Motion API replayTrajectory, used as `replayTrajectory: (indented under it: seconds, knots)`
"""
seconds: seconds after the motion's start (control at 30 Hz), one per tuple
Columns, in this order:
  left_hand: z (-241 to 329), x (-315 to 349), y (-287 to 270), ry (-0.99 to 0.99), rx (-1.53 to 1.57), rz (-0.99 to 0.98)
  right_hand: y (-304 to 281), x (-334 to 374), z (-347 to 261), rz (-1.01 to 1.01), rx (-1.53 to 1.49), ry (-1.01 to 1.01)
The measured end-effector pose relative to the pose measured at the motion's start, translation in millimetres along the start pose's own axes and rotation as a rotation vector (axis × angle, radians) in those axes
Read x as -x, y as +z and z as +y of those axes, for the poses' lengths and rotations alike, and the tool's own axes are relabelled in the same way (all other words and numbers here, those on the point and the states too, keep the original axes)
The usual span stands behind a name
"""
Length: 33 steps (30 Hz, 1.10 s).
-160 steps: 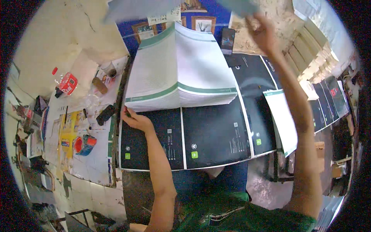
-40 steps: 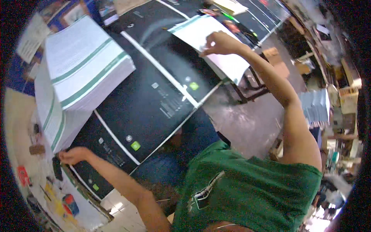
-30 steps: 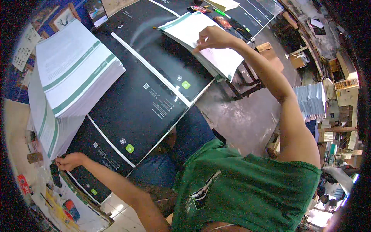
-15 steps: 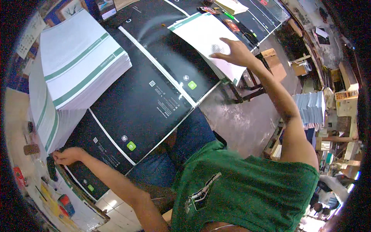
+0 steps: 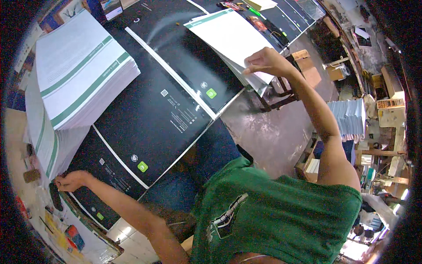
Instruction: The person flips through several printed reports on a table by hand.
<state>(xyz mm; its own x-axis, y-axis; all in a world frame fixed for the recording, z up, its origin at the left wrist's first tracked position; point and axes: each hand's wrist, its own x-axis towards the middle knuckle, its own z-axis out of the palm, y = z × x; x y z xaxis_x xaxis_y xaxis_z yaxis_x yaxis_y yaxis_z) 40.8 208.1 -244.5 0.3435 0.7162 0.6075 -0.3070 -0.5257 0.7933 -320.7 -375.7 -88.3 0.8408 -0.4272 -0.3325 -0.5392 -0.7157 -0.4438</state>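
Note:
My right hand (image 5: 269, 63) pinches the near edge of the top sheet on a small pile of printed paper (image 5: 228, 37), white with a green band at its far end. That edge is curled up, and the pile overhangs the table's right edge. On the left, my left hand (image 5: 74, 180) has its fingers pinched together at the bottom corner of a fanned stack of sheets (image 5: 41, 136); whatever lies between the fingertips is too small to make out. A taller stack of green-banded sheets (image 5: 79, 70) leans over that fanned one.
Large black printed sheets with white strips (image 5: 165, 127) cover the tabletop. A green marker (image 5: 256, 12) and small packets (image 5: 258, 23) lie at the far right. Beyond the table stand a cardboard box (image 5: 306, 68) and a pale blue stack (image 5: 347, 119). Clutter fills a side surface (image 5: 48, 215) lower left.
My right hand has gone from spread fingers over the paper to a pinch at its edge, and the sheet there now curls up. My left hand stays by the fanned stack's corner.

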Motion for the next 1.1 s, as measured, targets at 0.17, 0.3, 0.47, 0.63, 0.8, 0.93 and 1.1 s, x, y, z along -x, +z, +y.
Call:
replayTrajectory:
  seconds: [0.17, 0.3, 0.47, 0.63, 0.8, 0.93, 1.1]
  knots:
    - [22.7, 1.7, -4.7, -0.013, -0.051, -0.028, -1.6, 1.0, 3.5, -0.014, 0.026, -0.031]
    - [29.3, 2.3, -6.9, -0.049, -0.039, -0.016, -1.1, 3.2, 1.7, -0.017, 0.055, -0.073]
    - [25.5, 1.9, -6.0, -0.048, 0.028, -0.002, 9.8, 12.1, -4.1, 0.184, 0.112, -0.197]
    - [19.7, 2.7, -5.3, -0.032, 0.026, -0.007, 16.3, 15.9, -10.1, 0.246, 0.283, -0.395]
    - [25.4, 0.3, -3.9, -0.078, -0.012, -0.014, 15.3, 16.3, -25.3, 0.165, 0.38, -0.175]
    - [19.1, -0.6, -4.1, -0.056, 0.008, -0.017, 1.9, 9.2, -10.2, 0.091, 0.227, -0.256]
    - [25.2, 0.2, -4.7, -0.09, -0.007, -0.012, 0.1, 6.3, 1.0, 0.047, 0.145, -0.293]
